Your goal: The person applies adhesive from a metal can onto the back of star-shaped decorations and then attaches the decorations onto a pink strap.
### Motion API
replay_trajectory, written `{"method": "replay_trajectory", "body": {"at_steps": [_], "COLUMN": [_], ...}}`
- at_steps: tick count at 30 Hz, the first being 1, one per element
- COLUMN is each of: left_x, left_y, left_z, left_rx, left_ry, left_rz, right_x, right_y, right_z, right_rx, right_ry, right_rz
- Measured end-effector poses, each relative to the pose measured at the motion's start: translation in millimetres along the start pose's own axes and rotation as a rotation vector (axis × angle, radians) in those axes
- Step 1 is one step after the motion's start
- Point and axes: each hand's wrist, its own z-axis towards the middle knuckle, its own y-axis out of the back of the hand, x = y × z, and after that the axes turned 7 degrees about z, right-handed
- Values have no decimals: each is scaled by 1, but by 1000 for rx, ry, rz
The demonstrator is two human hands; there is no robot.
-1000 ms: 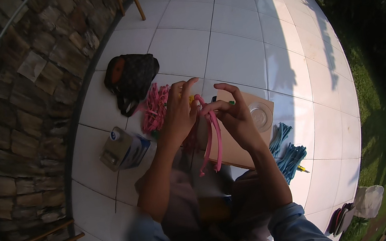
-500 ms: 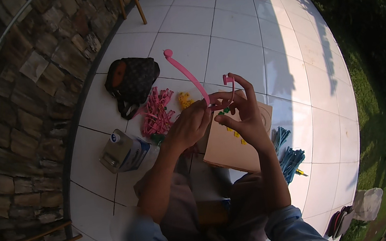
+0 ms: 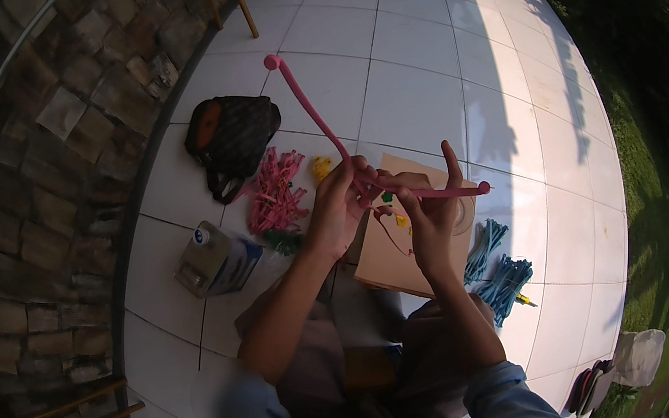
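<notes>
My left hand [image 3: 339, 215] is closed on a pink strap [image 3: 309, 106], whose long piece rises up and left to a round knob. My right hand [image 3: 430, 217] pinches another pink length that runs right to a second knob, with its index finger raised. Both lengths meet between my hands; whether they are one strap or two I cannot tell. A thin pinkish loop hangs just below the fingers. Under my hands lies a tan cardboard box [image 3: 385, 263], with small yellow pieces [image 3: 402, 222] and a green piece [image 3: 388, 197] over it.
Left of the box lie a heap of pink straps [image 3: 274, 193], yellow pieces [image 3: 322, 167] and a green bundle [image 3: 284, 242]. A rectangular can [image 3: 218, 264] and a dark bag [image 3: 233, 142] stand near the stone wall [image 3: 76, 194]. Blue-green bundles [image 3: 506, 287] lie right of the box.
My right hand has turned and moved slightly down, and the bent pink length on its side now stretches straight out to the right. The upper knob has shifted up and left.
</notes>
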Motion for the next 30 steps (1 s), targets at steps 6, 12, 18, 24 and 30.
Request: {"method": "replay_trajectory", "body": {"at_steps": [6,12,18,24,30], "left_x": [0,-7,-10,-5,2], "left_y": [5,14,29,28,37], "left_z": [6,7,9,14,16], "left_rx": [-193,-295,-443,-494,-483], "left_ry": [-48,-25,-197,-273,-190], "left_rz": [140,371,927,1200,1055], "right_x": [-8,-7,-40,-136,-148], "right_y": [1,26,78,109,104], "right_z": [-6,6,24,-14,-22], "right_rx": [60,206,14,247,310], "right_ry": [-158,-284,-288,-122,-18], "right_rz": [73,28,-207,-911,-972]}}
